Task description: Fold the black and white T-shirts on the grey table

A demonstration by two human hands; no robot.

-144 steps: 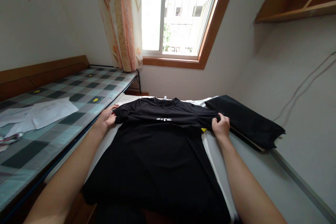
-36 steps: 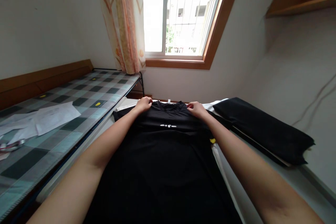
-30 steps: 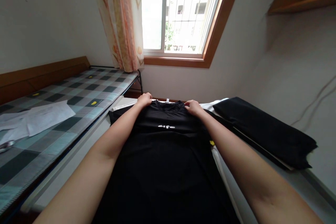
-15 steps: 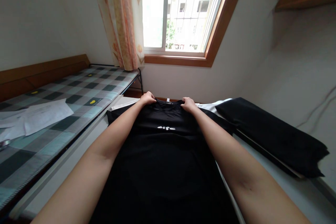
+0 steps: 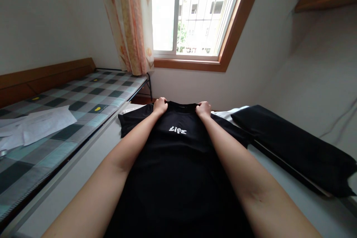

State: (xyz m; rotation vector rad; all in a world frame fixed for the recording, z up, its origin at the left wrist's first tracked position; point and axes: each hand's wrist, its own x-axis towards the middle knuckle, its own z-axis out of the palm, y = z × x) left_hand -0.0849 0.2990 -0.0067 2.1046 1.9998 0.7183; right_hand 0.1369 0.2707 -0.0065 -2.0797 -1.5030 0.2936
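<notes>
A black T-shirt (image 5: 178, 171) with white lettering near its neck lies spread out before me, its collar at the far end and its lower part running out of view toward me. At the left side of the collar, my left hand (image 5: 160, 106) is closed on the fabric. My right hand (image 5: 203, 110) grips the collar's right side in the same way. Between the two hands the neckline is stretched fairly straight and slightly raised. The short sleeves reach out past both forearms.
The shirt lies on a pale table (image 5: 92, 163). Folded black clothing (image 5: 290, 148) rests on its right part, with white cloth (image 5: 230, 113) behind. On the left is a bed with a checked mattress (image 5: 111, 85) and papers (image 5: 50, 124). A curtained window (image 5: 195, 15) stands ahead.
Both hands have lifted the collar a little and drawn it taut. The white lettering shows larger and higher now, and the inside of the neckline is less visible.
</notes>
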